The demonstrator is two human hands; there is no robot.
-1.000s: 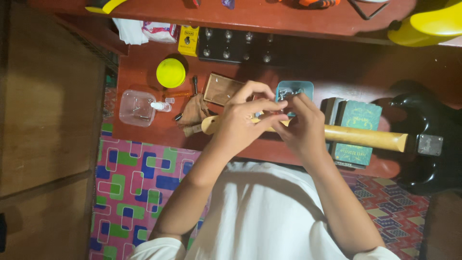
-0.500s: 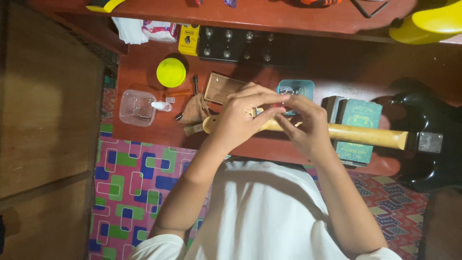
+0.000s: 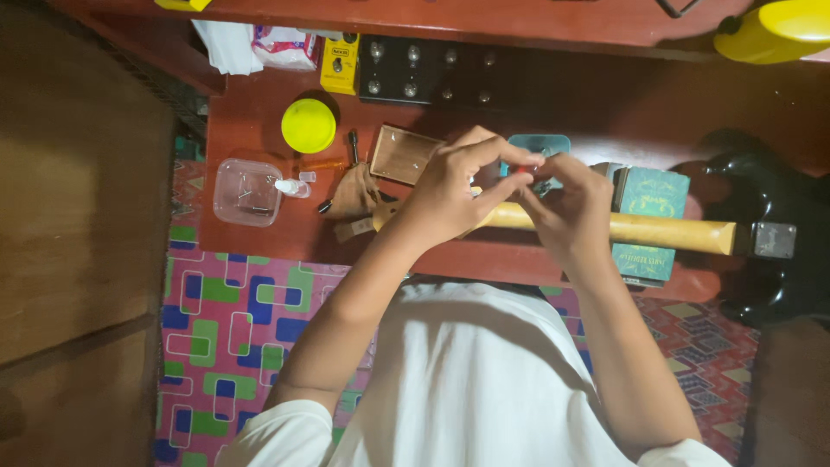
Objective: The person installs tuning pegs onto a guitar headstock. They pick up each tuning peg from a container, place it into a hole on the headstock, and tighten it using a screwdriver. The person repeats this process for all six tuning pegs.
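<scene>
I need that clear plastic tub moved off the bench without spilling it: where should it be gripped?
Take the clear plastic tub by its two opposite side walls, coming down from above. It sits upright and lidless, with small parts inside, so keep it level.

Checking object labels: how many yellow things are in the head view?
4: round yellow lid on the red table, yellow pedal box behind it, yellow object top right, yellow sliver top left. Hands may hide more.
</scene>
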